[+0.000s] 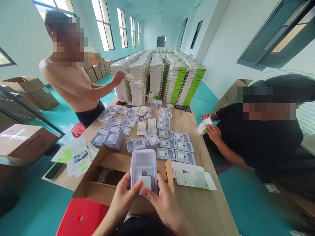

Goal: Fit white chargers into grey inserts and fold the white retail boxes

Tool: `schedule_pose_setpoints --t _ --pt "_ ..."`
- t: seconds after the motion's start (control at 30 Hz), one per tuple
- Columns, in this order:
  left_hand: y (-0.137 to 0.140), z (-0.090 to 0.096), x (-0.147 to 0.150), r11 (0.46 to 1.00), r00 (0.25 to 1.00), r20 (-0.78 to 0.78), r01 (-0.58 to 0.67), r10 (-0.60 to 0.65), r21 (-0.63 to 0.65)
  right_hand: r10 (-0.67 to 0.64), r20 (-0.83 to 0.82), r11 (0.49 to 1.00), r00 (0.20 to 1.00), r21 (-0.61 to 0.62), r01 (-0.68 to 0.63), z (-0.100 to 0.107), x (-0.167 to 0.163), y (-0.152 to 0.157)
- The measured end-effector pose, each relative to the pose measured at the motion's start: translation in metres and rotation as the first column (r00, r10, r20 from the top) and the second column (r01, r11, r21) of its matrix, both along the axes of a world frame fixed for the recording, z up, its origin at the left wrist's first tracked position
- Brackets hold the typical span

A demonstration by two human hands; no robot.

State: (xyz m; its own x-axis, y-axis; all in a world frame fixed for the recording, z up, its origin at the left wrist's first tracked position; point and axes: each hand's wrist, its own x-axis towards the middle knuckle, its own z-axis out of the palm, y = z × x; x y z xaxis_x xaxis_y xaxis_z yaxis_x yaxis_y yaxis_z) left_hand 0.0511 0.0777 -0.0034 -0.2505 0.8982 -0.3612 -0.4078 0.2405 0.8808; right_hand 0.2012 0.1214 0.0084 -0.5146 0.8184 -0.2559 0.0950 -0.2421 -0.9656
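In front of me a clear plastic blister tray [143, 160], perhaps a stack of them, is gripped from both sides. A small white square device with a metal plug [145, 183] sits in its lower compartment. My left hand [126, 191] is closed round the tray's left side, its thumb on the device. My right hand [162, 200] is closed round the right side, with that thumb on the device's lower part. Below and behind the tray stands an open cardboard box [91, 187], with white pieces [104, 175] inside, partly hidden by its flaps.
Filled trays [182, 146] lie in rows on the wooden table [201, 203]. A stack of trays [114, 138] stands left, flat printed cartons [194, 177] right. Stacked white boxes [139, 72] rise behind. One person stands left, another sits right, each holding a small carton [203, 126].
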Motion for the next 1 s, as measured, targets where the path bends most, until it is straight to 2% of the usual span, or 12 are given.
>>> schedule_pose_setpoints --t 0.13,0.27,0.33,0.4,0.47,0.53,0.6,0.67,0.83,0.9,1.0 --pt "0.003 0.002 0.003 0.999 1.0 0.009 -0.024 0.024 -0.03 -0.073 0.087 0.997 0.993 0.006 0.073 -0.002 -0.003 0.003" --pt "0.005 0.003 0.005 0.997 0.994 0.108 0.014 -0.006 -0.078 -0.097 -0.127 0.992 0.987 -0.093 0.085 -0.005 -0.001 0.012" --pt "0.004 0.001 0.004 0.996 0.991 0.134 0.011 0.001 -0.089 -0.091 -0.165 0.99 0.982 -0.124 0.071 -0.007 0.001 0.015" --pt "0.003 -0.002 0.004 0.995 0.992 0.121 -0.013 0.025 -0.098 -0.061 -0.101 0.994 0.993 -0.098 0.052 -0.01 0.002 0.015" --pt "0.001 -0.006 0.004 0.994 0.994 0.09 -0.045 0.054 -0.097 -0.053 0.013 0.998 0.998 -0.017 0.054 -0.013 0.002 0.012" --pt "0.0 -0.01 0.005 0.993 0.994 0.074 -0.07 0.078 -0.096 -0.081 0.103 0.995 0.991 0.059 0.075 -0.013 -0.001 0.009" --pt "0.0 -0.013 0.007 0.992 0.993 0.071 -0.091 0.097 -0.085 -0.124 0.141 0.99 0.982 0.082 0.114 -0.013 -0.005 0.008" --pt "0.0 -0.015 0.008 0.991 0.991 0.071 -0.11 0.115 -0.082 -0.144 0.12 0.989 0.982 0.047 0.139 -0.012 -0.008 0.01" --pt "0.003 -0.016 0.005 0.973 0.97 0.158 -0.159 0.185 -0.166 -0.142 -0.084 0.978 0.986 -0.166 0.126 -0.022 -0.01 0.014" --pt "0.005 -0.015 0.002 0.967 0.967 0.15 -0.18 0.208 -0.181 -0.118 -0.078 0.977 0.99 -0.187 0.102 -0.029 -0.01 0.013" --pt "0.008 -0.014 -0.001 0.969 0.975 0.049 -0.209 0.216 -0.13 -0.069 -0.052 0.982 0.996 -0.182 0.059 -0.033 -0.012 0.011"
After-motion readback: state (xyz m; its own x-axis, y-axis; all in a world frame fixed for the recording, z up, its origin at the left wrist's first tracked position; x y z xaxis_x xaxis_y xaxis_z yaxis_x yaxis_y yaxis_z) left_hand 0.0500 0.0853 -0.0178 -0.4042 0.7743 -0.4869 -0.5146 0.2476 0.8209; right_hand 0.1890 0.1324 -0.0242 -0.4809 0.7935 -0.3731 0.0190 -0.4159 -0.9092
